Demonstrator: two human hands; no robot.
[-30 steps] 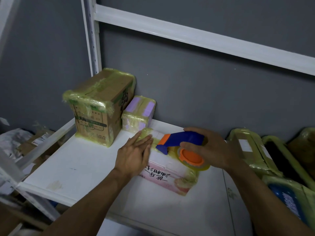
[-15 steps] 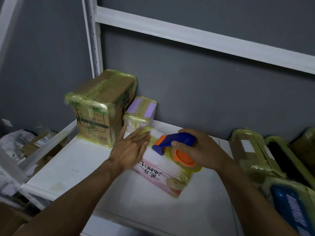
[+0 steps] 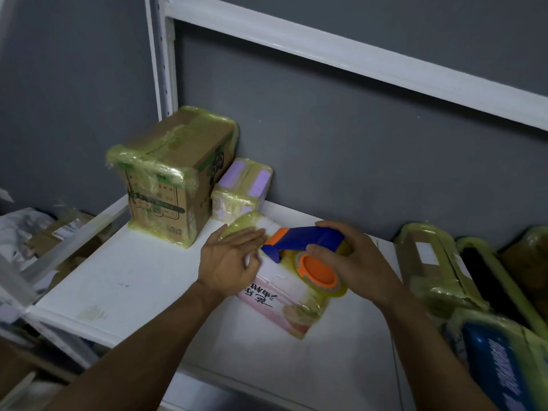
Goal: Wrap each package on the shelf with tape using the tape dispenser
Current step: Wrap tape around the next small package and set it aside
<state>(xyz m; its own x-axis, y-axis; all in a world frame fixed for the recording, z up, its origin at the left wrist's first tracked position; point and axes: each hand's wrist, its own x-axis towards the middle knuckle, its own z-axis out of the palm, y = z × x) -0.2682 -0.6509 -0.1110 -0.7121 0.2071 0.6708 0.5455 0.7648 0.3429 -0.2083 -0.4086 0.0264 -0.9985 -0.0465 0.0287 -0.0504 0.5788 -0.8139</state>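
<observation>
Front of shelf (image 3: 142, 280), centre: pink package (image 3: 278, 301) lies flat on the white board, angled to the shelf edge. Left hand (image 3: 228, 262) rests flat on its top, fingers straight, pressing down and gripping nothing. Right hand (image 3: 355, 262) has fingers and thumb curled round the tape dispenser (image 3: 305, 237), whose blue nose sits on the package top just beside the left fingertips. The tape roll (image 3: 318, 269), on an orange hub, hangs over the package's right side. Yellowish tape shows on the package's far end and near right corner. The printed pink middle looks less covered, so I judge this package partly wrapped, with a band being laid now. Near right: blue-faced package (image 3: 498, 360) and behind it a row of taped packages (image 3: 430, 268), all with yellowish film on their edges. These look done. Further back on the left are a brown carton (image 3: 175, 185), taped round its top and base, and a small purple package (image 3: 243, 188) touching its side, also banded. Judgement: most packages in view are wrapped, with the pink one remaining; anything beyond the frame is unknown. The purple package sits close to the pink package's far end, leaving little room there for the dispenser. Below left are loose bags and cardboard (image 3: 44, 232), off the shelf. Farthest is the grey wall (image 3: 355, 143) with a white upper rail (image 3: 355, 54).
</observation>
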